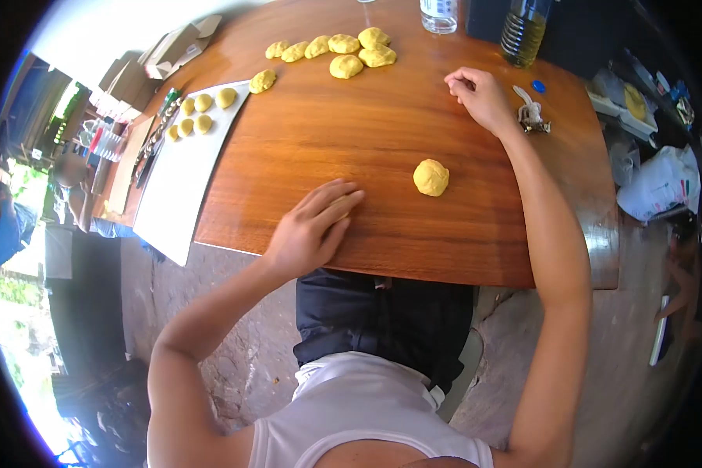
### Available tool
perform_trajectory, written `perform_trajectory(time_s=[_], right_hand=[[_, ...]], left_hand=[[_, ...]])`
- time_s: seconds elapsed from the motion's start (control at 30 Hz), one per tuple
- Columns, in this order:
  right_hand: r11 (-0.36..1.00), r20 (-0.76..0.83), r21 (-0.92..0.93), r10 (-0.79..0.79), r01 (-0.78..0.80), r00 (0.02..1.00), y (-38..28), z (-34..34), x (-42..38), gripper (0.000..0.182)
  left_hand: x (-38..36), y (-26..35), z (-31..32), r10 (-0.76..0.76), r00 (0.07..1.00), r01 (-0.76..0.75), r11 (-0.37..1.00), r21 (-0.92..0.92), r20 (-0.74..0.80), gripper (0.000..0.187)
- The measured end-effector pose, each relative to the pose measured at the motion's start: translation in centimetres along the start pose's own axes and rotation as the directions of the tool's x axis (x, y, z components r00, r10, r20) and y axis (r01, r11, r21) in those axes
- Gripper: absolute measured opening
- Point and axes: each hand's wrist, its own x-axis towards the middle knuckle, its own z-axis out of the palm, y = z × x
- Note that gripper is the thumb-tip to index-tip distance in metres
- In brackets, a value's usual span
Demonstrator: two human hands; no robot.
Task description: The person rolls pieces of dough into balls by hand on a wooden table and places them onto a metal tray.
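My left hand (pixel 310 230) lies cupped on the wooden table (pixel 327 144) near its front edge. A little yellow shows between its fingers, apparently a dough ball mostly hidden under the palm. Farther off to the right, my right hand (pixel 480 97) is curled with fingertips drawn together; whether anything is inside I cannot see. Between the hands sits a round yellow dough ball (pixel 431 178), touched by neither. Several rough dough lumps (pixel 345 66) are spread at the back. Smaller smooth dough balls (pixel 203 124) rest in two rows on a pale tray (pixel 181 179) at the left.
A clear bottle (pixel 439 15) and a bottle of yellowish liquid (pixel 523 35) stand at the back. A blue cap (pixel 538 86) and a small crumpled item (pixel 532 113) lie beyond my right forearm. Cardboard boxes (pixel 175 51) are at back left, a white sack (pixel 663 183) at right.
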Motion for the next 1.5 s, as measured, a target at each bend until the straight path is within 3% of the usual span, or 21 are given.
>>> perform_trajectory(time_s=[0.07, 0.1, 0.17, 0.27, 0.37, 0.43, 0.5, 0.6, 0.67, 0.77, 0.87, 0.97, 1.03, 1.1, 1.27, 1.33, 1.5], right_hand=[[0.999, 0.029, 0.049, -0.021, 0.019, 0.999, 0.2, 0.3, 0.1, 0.021], [0.999, 0.017, 0.01, -0.045, 0.045, 0.999, -0.1, 0.3, 0.1, 0.021], [0.996, 0.012, -0.029, -0.089, 0.089, 0.996, -0.5, 0.5, 0.3, 0.02], [0.995, -0.019, -0.088, -0.054, 0.053, 0.998, -0.5, 0.3, 0.1, 0.02], [0.996, -0.033, -0.085, -0.007, 0.004, 0.999, -0.8, -0.1, -0.5, 0.02], [0.999, 0.011, -0.034, 0.024, -0.024, 1.0, -1.0, -0.2, -0.4, 0.02], [0.999, 0.003, -0.035, 0.0, 0.0, 1.0, -0.8, 0.0, -0.2, 0.02], [0.999, -0.003, -0.019, -0.04, 0.04, 0.999, -0.1, -0.1, 0.0, 0.02], [0.997, 0.012, 0.012, -0.071, 0.071, 0.997, 0.1, 0.2, -0.3, 0.02], [0.995, -0.003, -0.01, -0.099, 0.099, 0.995, -0.9, 0.4, 0.2, 0.02], [0.991, -0.016, -0.121, -0.06, 0.058, 0.998, -0.6, 0.2, 0.0, 0.021], [0.994, -0.032, -0.094, -0.051, 0.048, 0.998, -0.5, -0.1, -0.2, 0.021], [1.0, 0.006, 0.002, 0.013, -0.013, 1.0, -0.6, -0.2, -0.5, 0.02], [1.0, 0.004, 0.004, -0.007, 0.007, 1.0, -0.7, -0.1, -0.5, 0.02], [0.999, 0.013, 0.037, -0.013, 0.013, 1.0, -0.6, -0.4, -0.7, 0.02], [0.998, 0.014, 0.004, -0.063, 0.063, 0.998, -0.6, -0.2, -0.5, 0.02], [0.997, 0.012, -0.061, -0.044, 0.045, 0.999, -0.9, -0.2, -0.3, 0.02]], left_hand=[[-1.9, -1.1, -0.9, -0.108, 0.994, 0.109, 0.994, 0.031, -0.025, 0.039], [-1.7, -1.6, -1.0, -0.121, 0.992, 0.122, 0.992, 0.039, -0.025, 0.039], [1.2, -3.8, -1.2, -0.282, 0.959, 0.284, 0.955, 0.082, -0.043, 0.039], [7.0, -5.1, 1.2, -0.217, 0.963, 0.229, 0.971, 0.063, -0.158, 0.039], [9.7, -4.2, 3.4, -0.092, 0.988, 0.091, 0.996, -0.01, -0.127, 0.04], [8.6, -2.5, 3.7, 0.079, 0.992, -0.083, 0.996, -0.04, -0.093, 0.041], [5.3, -0.6, 2.2, 0.084, 0.995, -0.086, 0.995, -0.043, -0.062, 0.042], [1.1, -0.3, 0.1, -0.023, 1.0, 0.023, 0.996, -0.087, 0.004, 0.042], [-0.7, -1.4, -0.8, -0.188, 0.98, 0.182, 0.98, -0.08, -0.066, 0.038], [2.7, -5.7, -1.0, -0.257, 0.957, 0.249, 0.966, -0.073, -0.135, 0.035], [9.7, -9.6, 1.8, -0.198, 0.952, 0.182, 0.979, -0.087, -0.232, 0.039], [13.4, -7.5, 4.3, -0.154, 0.966, 0.14, 0.987, -0.08, -0.207, 0.037], [12.9, -6.1, 4.3, -0.124, 0.977, 0.113, 0.991, -0.075, -0.17, 0.035], [9.9, -4.1, 4.2, 0.016, 0.991, -0.024, 0.998, -0.061, -0.133, 0.034], [1.0, -0.8, 0.6, -0.067, 0.994, 0.062, 0.997, -0.054, -0.086, 0.038], [-0.5, -1.3, -0.7, -0.192, 0.975, 0.19, 0.981, -0.026, -0.111, 0.036], [4.9, -8.4, -0.2, -0.139, 0.971, 0.136, 0.99, -0.03, -0.195, 0.037]])
